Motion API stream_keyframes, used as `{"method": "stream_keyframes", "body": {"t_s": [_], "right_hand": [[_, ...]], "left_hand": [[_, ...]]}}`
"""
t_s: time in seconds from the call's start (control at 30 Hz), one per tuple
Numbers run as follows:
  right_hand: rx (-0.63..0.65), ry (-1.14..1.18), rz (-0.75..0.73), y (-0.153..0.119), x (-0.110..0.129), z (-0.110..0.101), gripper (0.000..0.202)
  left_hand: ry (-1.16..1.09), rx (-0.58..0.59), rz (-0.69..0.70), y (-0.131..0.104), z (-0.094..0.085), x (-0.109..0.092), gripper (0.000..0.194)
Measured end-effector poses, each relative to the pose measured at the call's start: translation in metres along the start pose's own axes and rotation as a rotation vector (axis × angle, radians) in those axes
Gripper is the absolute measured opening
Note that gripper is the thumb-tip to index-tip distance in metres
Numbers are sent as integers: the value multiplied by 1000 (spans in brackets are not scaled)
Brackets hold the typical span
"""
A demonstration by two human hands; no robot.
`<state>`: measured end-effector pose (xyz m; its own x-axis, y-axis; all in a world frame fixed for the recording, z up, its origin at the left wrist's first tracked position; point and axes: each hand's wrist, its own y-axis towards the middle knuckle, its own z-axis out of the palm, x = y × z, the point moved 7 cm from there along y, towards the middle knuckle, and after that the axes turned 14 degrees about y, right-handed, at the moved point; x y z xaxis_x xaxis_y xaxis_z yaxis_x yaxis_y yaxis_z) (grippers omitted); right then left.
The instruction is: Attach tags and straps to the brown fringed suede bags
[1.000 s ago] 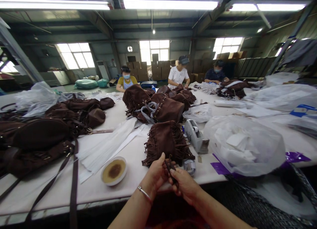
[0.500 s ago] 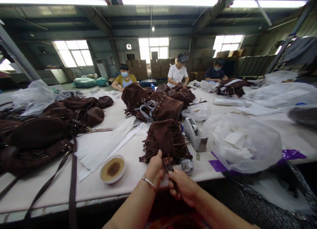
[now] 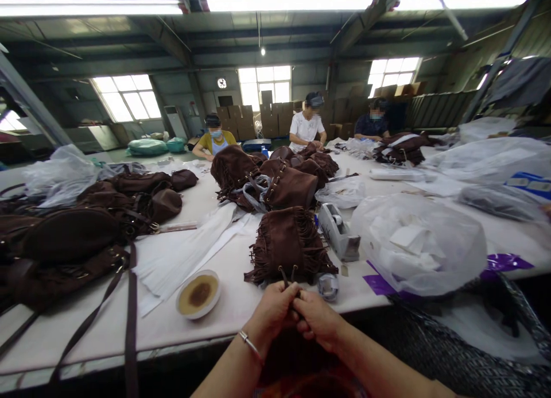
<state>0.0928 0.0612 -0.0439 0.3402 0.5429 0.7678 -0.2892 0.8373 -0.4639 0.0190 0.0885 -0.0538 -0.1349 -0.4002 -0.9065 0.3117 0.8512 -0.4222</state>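
Note:
A small dark brown fringed bag (image 3: 284, 243) lies on the white table at its front edge. Two thin brown cords (image 3: 284, 275) run from eyelets in the bag toward me. My left hand (image 3: 275, 307) is closed, its thumb and fingers pinching the cords. Pressed against it, my right hand (image 3: 317, 317) is closed round the cord ends too; the part between the fingers is mostly hidden. Right of the bag are a grey tape dispenser (image 3: 339, 231) and a small roll in clear wrap (image 3: 328, 286).
A round dish (image 3: 181, 306) with yellowish content stands at front left, near white paper strips (image 3: 172, 266). Brown bags (image 3: 69, 234) with hanging straps fill the left; more bags (image 3: 293, 185) are piled ahead. A stuffed plastic bag (image 3: 456, 243) lies right. Three people work across the table.
My left hand has moved from the bag's edge down to my right hand, and both now meet at the cords. A blue-printed package and part of another person's hand have appeared at far right.

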Motion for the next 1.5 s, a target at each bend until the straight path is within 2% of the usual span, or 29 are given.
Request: {"method": "stream_keyframes", "body": {"t_s": [0.13, 0.27, 0.37, 0.47, 0.57, 0.63, 0.73, 0.87, 0.97, 1.13, 1.2, 1.23, 1.27, 1.33, 1.43, 1.5], "right_hand": [[-33, 10, 16, 1, -8, 0, 26], [-29, 35, 7, 0, -11, 1, 26], [-26, 66, -12, 0, -11, -1, 31], [-6, 145, -50, 1, -12, -5, 40], [40, 237, -87, 3, -15, -5, 50], [71, 248, -101, 2, -18, -5, 55], [68, 113, -77, -4, -23, -9, 56], [-25, -202, -130, -22, -12, -34, 39], [-100, -370, -246, -45, 11, -55, 26], [-213, -710, -354, -96, 56, -85, 22], [-273, -925, -386, -118, 77, -107, 22], [-337, -1035, -377, -129, 87, -125, 22], [-418, -1133, -348, -139, 98, -148, 22], [-657, -1295, -240, -160, 119, -205, 23], [-820, -1313, -157, -179, 137, -279, 26], [-854, -1310, -98, -180, 137, -314, 23]], "left_hand": [[33, -77, 36, 5, 0, -1, 42], [29, -89, 24, 13, 1, 1, 41], [2, -34, -3, 16, 1, 1, 42], [-45, 70, -18, 14, 0, -3, 44], [-188, 167, -17, 8, -1, -7, 42], [-278, 169, -40, 5, -3, -6, 38], [-343, 122, -64, 4, -5, -5, 30], [-370, 55, -58, 5, -5, -6, 25], [-309, -8, -83, 4, -4, -5, 33], [-122, -105, 20, 7, -5, -14, 61], [-66, -129, 10, 9, -6, -15, 69], [-44, -126, 9, 9, -7, -16, 70], [-22, -112, 10, 10, -6, -17, 69], [14, -71, 9, 12, -6, -17, 66], [9, -52, -27, 15, -7, -13, 64], [-27, -75, -63, 17, -8, -10, 65]]}}
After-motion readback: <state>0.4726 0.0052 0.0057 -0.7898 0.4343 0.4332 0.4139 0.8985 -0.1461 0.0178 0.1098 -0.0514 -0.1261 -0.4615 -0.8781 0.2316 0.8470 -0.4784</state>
